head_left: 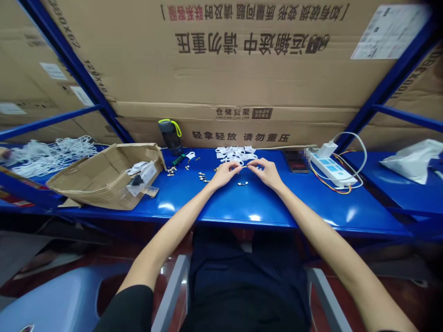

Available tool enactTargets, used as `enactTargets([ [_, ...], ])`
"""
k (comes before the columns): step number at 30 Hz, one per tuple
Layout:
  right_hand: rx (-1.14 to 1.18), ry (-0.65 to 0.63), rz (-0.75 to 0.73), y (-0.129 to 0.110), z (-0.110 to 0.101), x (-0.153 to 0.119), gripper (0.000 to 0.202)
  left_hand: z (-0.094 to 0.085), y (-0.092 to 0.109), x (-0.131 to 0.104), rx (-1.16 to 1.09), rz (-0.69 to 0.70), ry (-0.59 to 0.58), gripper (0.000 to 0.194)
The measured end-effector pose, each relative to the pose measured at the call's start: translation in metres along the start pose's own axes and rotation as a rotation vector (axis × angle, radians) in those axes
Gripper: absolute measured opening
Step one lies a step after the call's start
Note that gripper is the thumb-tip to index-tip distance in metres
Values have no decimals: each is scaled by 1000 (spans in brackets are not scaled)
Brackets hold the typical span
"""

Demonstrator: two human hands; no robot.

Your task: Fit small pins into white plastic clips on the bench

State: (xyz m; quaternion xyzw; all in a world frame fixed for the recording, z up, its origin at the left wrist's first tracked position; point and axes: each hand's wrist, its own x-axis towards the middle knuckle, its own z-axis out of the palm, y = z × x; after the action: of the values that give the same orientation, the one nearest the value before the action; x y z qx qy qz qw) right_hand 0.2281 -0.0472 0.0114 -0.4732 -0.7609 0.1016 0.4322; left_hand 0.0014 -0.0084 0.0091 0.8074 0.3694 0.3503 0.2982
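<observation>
Both hands meet over the blue shelf table, close in front of a pile of white plastic parts [235, 153]. My left hand [226, 174] is closed in a pinch, its fingertips at one end of a small brass-coloured piece [244, 166]. My right hand [266, 172] pinches the other end of that piece between thumb and forefinger. Just below the hands lies a small metal pin with a white tip [242, 184]. More small brass-and-white pins [202, 176] are scattered left of my left hand. The exact shape of the held piece is too small to make out.
An open cardboard box [104, 177] with bagged parts stands at left, beside white cords [58, 154]. Behind are a dark bottle [170, 137] and a green-handled screwdriver [179, 159]. At right are a dark, partly blurred object [296, 160], a power strip [332, 169] with cables, and white wrapping [413, 161].
</observation>
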Motion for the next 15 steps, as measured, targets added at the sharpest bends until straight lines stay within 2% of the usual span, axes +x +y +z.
enactTargets([
  [2,-68,-76,-37,1,-2,0,24,0,-2,0,32,-7,17,33],
  [5,-150,-259,-106,1,-10,-1,23,0,-5,1,71,-3,27,31],
  [9,-146,-467,-129,2,-20,-3,26,0,-7,0,115,-14,24,31],
  [15,-141,-536,-154,4,-23,-3,25,0,-9,0,128,-5,28,31],
])
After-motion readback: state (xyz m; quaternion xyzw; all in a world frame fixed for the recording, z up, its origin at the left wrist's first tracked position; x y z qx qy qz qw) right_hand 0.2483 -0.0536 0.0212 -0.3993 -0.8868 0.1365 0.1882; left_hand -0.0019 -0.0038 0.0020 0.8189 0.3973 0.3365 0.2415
